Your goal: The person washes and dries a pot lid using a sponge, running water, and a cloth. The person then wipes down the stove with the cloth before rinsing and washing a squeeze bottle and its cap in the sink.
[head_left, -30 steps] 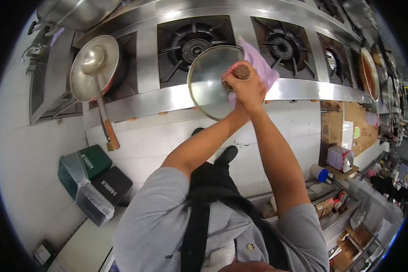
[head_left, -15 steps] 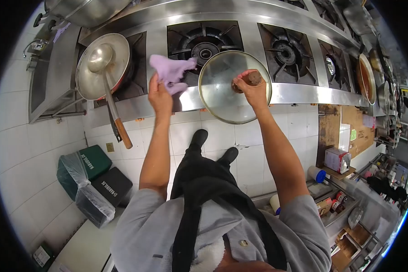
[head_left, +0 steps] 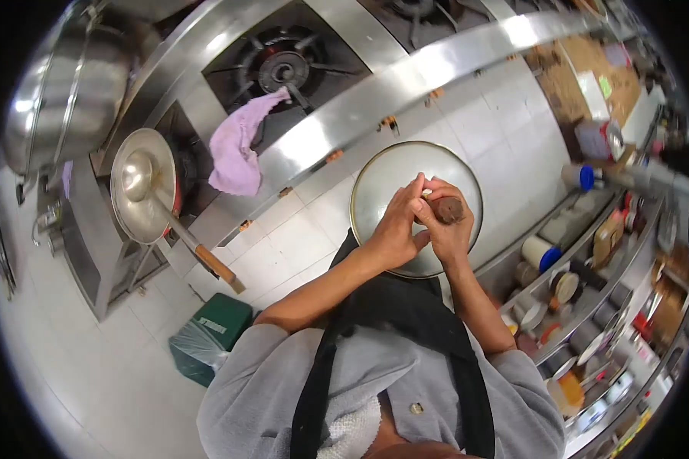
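A round glass lid point(head_left: 383, 174) with a metal rim hangs in front of me, over the floor beside the stove. My right hand point(head_left: 450, 226) is closed round its brown knob point(head_left: 447, 210). From the left, my left hand point(head_left: 398, 226) meets the right one at the knob, fingers bent against it; part of its grip is hidden. A purple cloth point(head_left: 237, 149) lies across the stove's front by a burner point(head_left: 283, 71), away from both hands.
Left on the stove sits a wok point(head_left: 122, 199) with a ladle point(head_left: 137, 174) in it, its wooden handle sticking out past the edge. A large steel pot point(head_left: 69, 92) stands beyond. Shelves of containers point(head_left: 574, 314) line the right, and a green bin point(head_left: 218, 321) stands at lower left.
My left hand has let go of the purple cloth, now on the stove, and joined my right hand at the knob. The lid has come away from the stove as my view turned right.
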Demonstrator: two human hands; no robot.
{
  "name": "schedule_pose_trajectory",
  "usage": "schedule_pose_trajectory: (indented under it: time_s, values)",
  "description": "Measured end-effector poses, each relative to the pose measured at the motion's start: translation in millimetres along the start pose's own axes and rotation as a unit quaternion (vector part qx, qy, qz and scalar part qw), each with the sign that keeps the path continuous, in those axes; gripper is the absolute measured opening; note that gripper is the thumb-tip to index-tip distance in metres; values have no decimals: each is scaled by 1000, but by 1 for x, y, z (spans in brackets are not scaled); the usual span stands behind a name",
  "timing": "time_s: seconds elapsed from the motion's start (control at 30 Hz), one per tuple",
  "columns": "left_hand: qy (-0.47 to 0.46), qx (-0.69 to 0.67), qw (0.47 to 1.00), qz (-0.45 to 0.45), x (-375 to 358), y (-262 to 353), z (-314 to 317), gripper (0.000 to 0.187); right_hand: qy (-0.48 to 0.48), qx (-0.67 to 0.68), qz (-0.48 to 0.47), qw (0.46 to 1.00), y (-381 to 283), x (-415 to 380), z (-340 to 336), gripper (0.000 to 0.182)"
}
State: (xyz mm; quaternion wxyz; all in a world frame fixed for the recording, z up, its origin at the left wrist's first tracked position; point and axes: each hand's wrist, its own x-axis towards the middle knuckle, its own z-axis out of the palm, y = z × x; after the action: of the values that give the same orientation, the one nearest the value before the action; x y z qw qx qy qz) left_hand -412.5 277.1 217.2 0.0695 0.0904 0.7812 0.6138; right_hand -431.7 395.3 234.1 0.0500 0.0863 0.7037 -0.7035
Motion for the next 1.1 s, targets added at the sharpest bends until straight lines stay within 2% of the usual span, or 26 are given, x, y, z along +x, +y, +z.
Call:
schedule_pose_trajectory:
  time_s: [0.03,0.07,0.1,0.17,0.2,0.23,0.3,0.37,0.4,0.47,0.53,0.6,0.67,0.7,0.73,0.8,0.83,0.9,0.93,0.97,1.0,1.07,1.1]
  values:
    - [-24,-31,999,-10,-4,-10,18,79,17,-20,-10,1000,21,-10,-10,25]
    - [-36,-152,985,-78,-8,-18,38,75,32,-39,-18,999,38,-18,-18,23]
    - [-43,-264,952,-150,-11,-29,57,71,42,6,30,999,49,-28,-22,32]
    - [-52,-149,987,-25,-34,-89,92,51,48,-48,36,997,75,-37,-32,34]
    - [-30,-130,990,-44,-34,-107,106,49,51,-73,36,995,91,-34,-38,35]
    - [-11,-109,992,-63,-37,-124,118,46,56,-67,48,995,108,-32,-40,44]
    - [-47,148,987,-30,-34,-158,127,35,53,-60,57,995,142,-25,-49,57]
    - [8,12,971,-240,-17,-202,139,32,51,-52,46,996,184,-20,-64,73]
    - [49,-51,937,-342,-12,-224,143,32,45,-56,87,994,205,-26,-74,68]
    - [108,-99,932,-330,-4,-264,142,31,25,-65,161,984,250,-49,-101,59]
    - [143,-32,939,-313,-11,-342,121,31,10,-46,291,955,323,-96,-120,61]
    - [192,19,932,-307,-11,-397,95,30,-44,-137,362,921,362,-139,-142,59]
    - [218,39,934,-281,-6,-442,61,28,-119,-236,451,853,385,-179,-150,58]
    - [236,65,931,-271,-5,-470,40,27,-136,-248,465,839,394,-201,-148,58]
    - [255,89,927,-259,-1,-492,20,26,-151,-262,477,825,403,-218,-143,58]
    - [257,168,918,-250,15,-508,-8,25,-159,-319,428,831,410,-232,-132,60]
    - [268,230,904,-242,22,-520,-23,32,-163,-349,402,831,412,-232,-128,60]
    - [285,351,863,-226,32,-547,-51,55,-166,-362,418,817,409,-218,-122,60]
    - [244,391,837,-295,50,-533,-48,73,-164,-371,427,808,407,-209,-119,60]
    - [280,312,843,-337,63,-523,-43,67,-160,-381,426,805,404,-200,-116,58]
    - [256,271,829,-418,77,-478,-19,70,-159,-388,420,805,402,-194,-115,58]
    - [237,258,856,-379,87,-525,-56,67,-143,-375,398,825,405,-186,-121,58]
    - [237,263,865,-356,92,-558,-77,66,-147,-397,399,813,399,-173,-124,58]
